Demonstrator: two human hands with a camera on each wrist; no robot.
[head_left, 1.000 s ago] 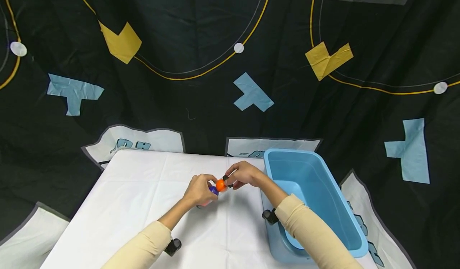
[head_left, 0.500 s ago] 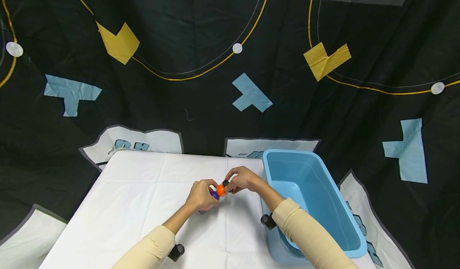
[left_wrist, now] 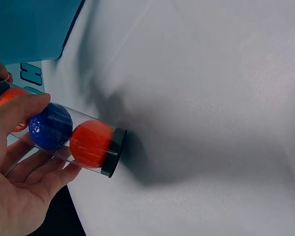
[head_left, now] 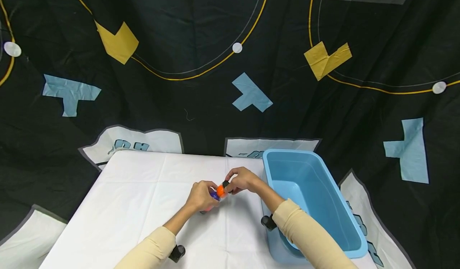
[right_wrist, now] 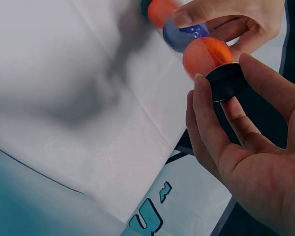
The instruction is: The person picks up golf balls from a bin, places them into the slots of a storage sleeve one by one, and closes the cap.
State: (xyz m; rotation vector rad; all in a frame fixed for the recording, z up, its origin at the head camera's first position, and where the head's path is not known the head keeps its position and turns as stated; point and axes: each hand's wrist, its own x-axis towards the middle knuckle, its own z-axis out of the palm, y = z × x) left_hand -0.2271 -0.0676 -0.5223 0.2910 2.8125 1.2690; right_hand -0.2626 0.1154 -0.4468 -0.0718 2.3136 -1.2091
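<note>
A clear tube (left_wrist: 66,153) with a blue ball (left_wrist: 50,126) between two orange balls (left_wrist: 91,143) is held above the white table. My left hand (head_left: 202,196) grips it around the middle, thumb across the blue ball and fingers beneath. At the tube's other end, a black cap (right_wrist: 226,81) is pinched between the thumb and fingers of my right hand (head_left: 244,180). The cap sits at the tube's end beside an orange ball (right_wrist: 206,57). A second black cap (left_wrist: 114,152) closes the end nearer my left wrist.
A light blue plastic bin (head_left: 302,169) stands on the right of the white-covered table (head_left: 143,189), under my right forearm. Behind the table hangs a black cloth (head_left: 201,117) with blue and yellow tape shapes.
Both hands and the tube have shifted slightly down toward me, the left hand also a little right. Both grips look the same.
</note>
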